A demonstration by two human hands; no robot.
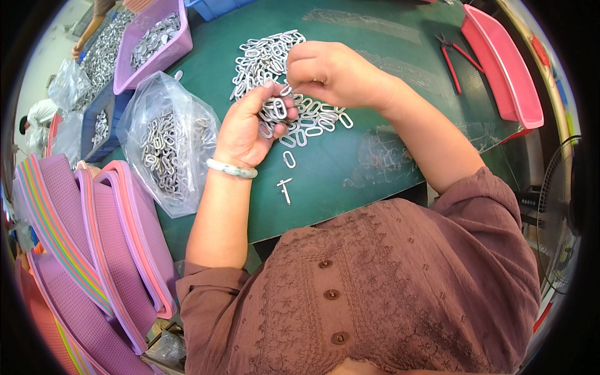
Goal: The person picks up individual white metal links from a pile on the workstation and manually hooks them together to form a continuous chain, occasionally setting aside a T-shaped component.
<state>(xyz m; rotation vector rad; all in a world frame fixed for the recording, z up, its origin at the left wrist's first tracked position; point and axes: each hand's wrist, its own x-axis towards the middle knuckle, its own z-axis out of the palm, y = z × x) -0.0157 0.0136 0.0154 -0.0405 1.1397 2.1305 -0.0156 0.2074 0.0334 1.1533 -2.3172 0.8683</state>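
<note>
The left hand (250, 128) cups several metal links (273, 109); the right hand (331, 72) is close beside, fingers curled, its grip I cannot tell. Around them spreads a pile (262, 59) of smooth grey ovals. The green surface (325, 178) leaves room rightward, until red-handled pliers (449, 69); leftward, a crinkled clear bag (187, 100) stands near.

Brown top (400, 262), darker embroidery (281, 272) down the front | three dark round buttons (332, 294), between 5 and 6 o'clock | left sleeve (212, 284) folded back, 7 to 8 o'clock | right sleeve (487, 200) cuffed, 3 o'clock | pale green-mottled bangle (231, 168), left wrist (239, 154), 9 to 10 o'clock | gold-toned ring (317, 81), right hand (331, 70), 12 o'clock
</note>
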